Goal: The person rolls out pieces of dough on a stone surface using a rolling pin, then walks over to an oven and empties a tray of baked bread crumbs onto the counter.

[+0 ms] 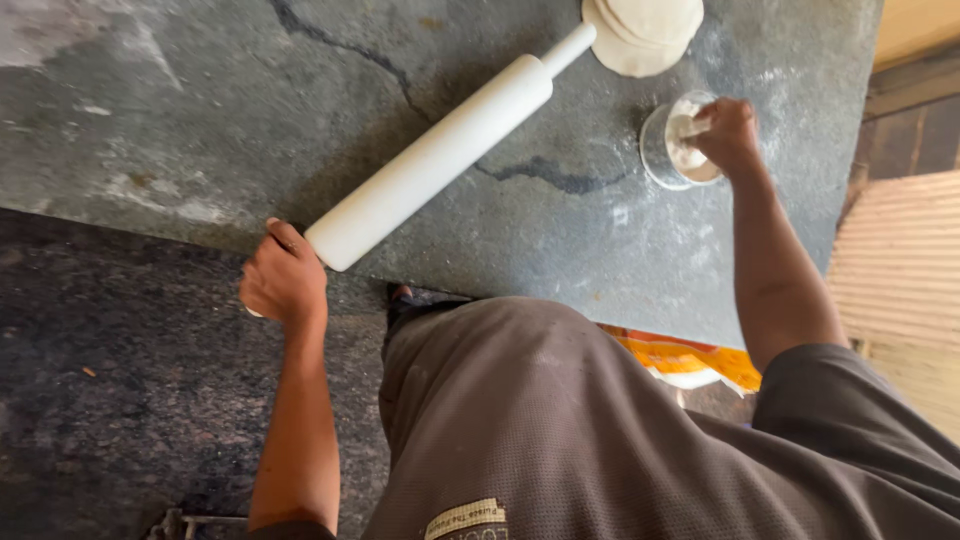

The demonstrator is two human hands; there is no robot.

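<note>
A long white rolling pin (440, 150) lies diagonally on the grey stone slab (200, 120). My left hand (283, 278) is closed around its near handle at the slab's front edge. My right hand (728, 135) reaches into a small clear glass bowl (665, 150) holding white flour, fingers pinched inside it. A stack of flat round white dough discs (645, 30) sits at the far end of the pin, touching its far handle.
The slab is dusted with flour and has dark cracks (540, 175). A dark floor (100, 380) lies below left. An orange and white bag (690, 360) sits under the slab's edge. Wooden boards (900, 270) are to the right.
</note>
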